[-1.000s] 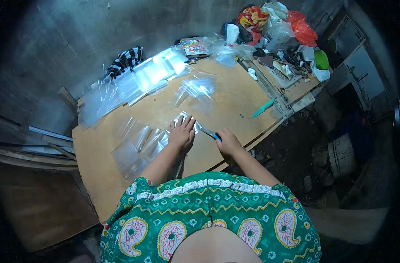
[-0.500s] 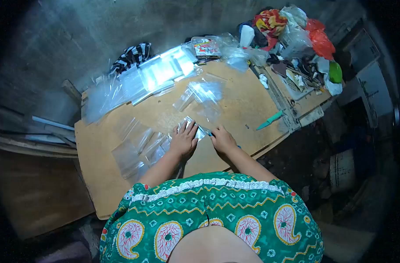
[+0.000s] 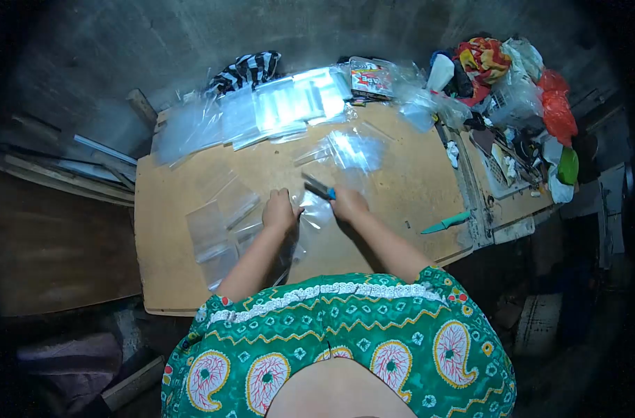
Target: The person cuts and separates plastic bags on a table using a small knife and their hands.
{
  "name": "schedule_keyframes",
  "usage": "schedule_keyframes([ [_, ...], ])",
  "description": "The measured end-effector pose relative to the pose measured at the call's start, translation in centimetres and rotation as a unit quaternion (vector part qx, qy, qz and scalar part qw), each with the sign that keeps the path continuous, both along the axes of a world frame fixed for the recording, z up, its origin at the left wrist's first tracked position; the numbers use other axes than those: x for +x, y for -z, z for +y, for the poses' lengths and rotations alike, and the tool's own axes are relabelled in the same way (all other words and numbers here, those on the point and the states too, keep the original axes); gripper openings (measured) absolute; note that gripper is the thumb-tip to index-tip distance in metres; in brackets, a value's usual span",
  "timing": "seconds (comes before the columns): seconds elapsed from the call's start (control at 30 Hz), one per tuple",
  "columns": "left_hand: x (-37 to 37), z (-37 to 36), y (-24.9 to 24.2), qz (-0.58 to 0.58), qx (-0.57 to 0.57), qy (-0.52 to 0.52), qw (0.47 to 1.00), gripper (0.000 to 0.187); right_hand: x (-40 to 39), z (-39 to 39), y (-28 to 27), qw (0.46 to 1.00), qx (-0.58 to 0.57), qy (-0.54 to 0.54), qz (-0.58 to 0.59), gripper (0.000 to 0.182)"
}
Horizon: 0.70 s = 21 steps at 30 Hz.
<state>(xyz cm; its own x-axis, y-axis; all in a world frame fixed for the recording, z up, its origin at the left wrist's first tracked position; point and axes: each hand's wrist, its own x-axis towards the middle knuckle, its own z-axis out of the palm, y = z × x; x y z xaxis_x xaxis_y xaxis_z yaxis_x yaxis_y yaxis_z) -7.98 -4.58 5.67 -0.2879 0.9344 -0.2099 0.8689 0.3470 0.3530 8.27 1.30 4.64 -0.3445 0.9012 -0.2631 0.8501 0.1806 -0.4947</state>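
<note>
My right hand is closed around what looks like a pair of scissors, with dark blades pointing up and left and a blue handle. Left of it, my left hand is closed on a clear plastic bag, whose shiny part stretches between the two hands. Loose clear plastic bags lie beside and under my left forearm. Beyond the hands, a small pile of clear bags rests on the wooden table.
Stacked clear plastic bags line the back of the table, beside a printed box. A green knife lies near the right edge. Cloths and a red plastic bag are heaped at the back right.
My left hand has gone from lying flat on the plastic to gripping it. My right hand has lifted the scissors, whose blades now show. The view has shifted.
</note>
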Motion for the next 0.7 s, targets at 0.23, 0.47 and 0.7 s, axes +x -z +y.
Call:
schedule_keyframes([
  [0.23, -0.8, 0.6, 1.5, -0.081, -0.035, 0.018, 0.996, 0.027, 4.0, 4.1, -2.2, 0.976, 0.177, 0.109, 0.057, 0.026],
  [0.47, -0.6, 0.1, 2.8, -0.467, 0.075, -0.049, 0.880, 0.018, 3.2, 0.3, 2.1, 0.971, 0.027, 0.079, 0.223, 0.025],
  [0.7, 0.2, -0.5, 2.8, -0.521, 0.138, -0.032, 0.842, 0.017, 3.2, 0.0, 3.2, 0.864, -0.228, 0.086, 0.440, 0.020],
])
